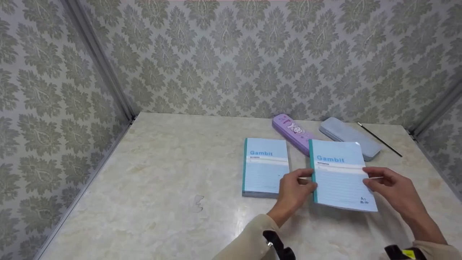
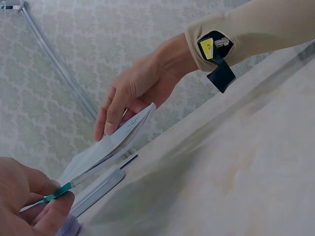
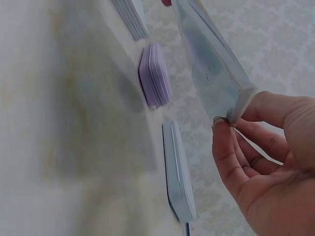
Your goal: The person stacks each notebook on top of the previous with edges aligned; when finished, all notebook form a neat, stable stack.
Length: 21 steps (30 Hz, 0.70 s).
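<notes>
A light blue "Gambit" notebook [image 1: 341, 184] with a green spine is held above the table between both hands. My left hand [image 1: 294, 189] pinches its spine edge between thumb and fingers. At the opposite edge, my right hand [image 1: 395, 187] pinches the notebook's side, as the right wrist view also shows with the hand [image 3: 266, 147] at a corner. Directly left of it lies a stack of similar notebooks [image 1: 266, 166], the top one also marked "Gambit". The left wrist view shows the raised notebook [image 2: 110, 145] tilted, its lower pages slightly parted.
Behind the raised notebook lie a purple pencil case [image 1: 292, 131] with a cartoon print and a pale blue-grey case [image 1: 348, 135]. A thin black pencil [image 1: 380, 140] rests at the far right. Patterned wall panels [image 1: 225, 54] border the marbled table [image 1: 162, 162], which has a small dark outline mark.
</notes>
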Available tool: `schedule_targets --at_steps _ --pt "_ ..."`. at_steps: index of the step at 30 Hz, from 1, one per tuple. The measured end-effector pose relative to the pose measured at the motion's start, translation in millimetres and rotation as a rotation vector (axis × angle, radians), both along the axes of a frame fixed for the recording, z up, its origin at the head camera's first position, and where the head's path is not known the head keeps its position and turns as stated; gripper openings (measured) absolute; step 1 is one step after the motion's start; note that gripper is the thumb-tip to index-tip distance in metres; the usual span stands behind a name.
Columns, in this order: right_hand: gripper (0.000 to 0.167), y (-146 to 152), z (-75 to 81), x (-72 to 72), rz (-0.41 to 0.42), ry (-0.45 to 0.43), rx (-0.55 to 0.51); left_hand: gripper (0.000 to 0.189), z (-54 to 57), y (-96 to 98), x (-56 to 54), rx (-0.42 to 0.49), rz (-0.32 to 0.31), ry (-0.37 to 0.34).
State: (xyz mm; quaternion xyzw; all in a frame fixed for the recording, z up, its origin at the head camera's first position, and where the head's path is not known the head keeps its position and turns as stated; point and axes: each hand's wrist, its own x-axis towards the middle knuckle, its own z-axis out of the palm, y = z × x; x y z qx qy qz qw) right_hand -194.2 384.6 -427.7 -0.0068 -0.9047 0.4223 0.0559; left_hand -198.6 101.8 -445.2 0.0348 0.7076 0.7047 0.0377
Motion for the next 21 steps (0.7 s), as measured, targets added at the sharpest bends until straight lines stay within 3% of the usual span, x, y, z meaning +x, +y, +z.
schedule_targets --at_steps 9,21 --pt "0.051 -40.7 1.9 -12.0 0.081 0.032 -0.019 0.035 1.6 -46.2 -7.3 -0.106 0.021 0.013" --pt "0.049 -91.1 8.0 -27.5 0.139 0.042 -0.051 0.034 7.9 -95.3 -13.3 -0.168 0.101 0.075"
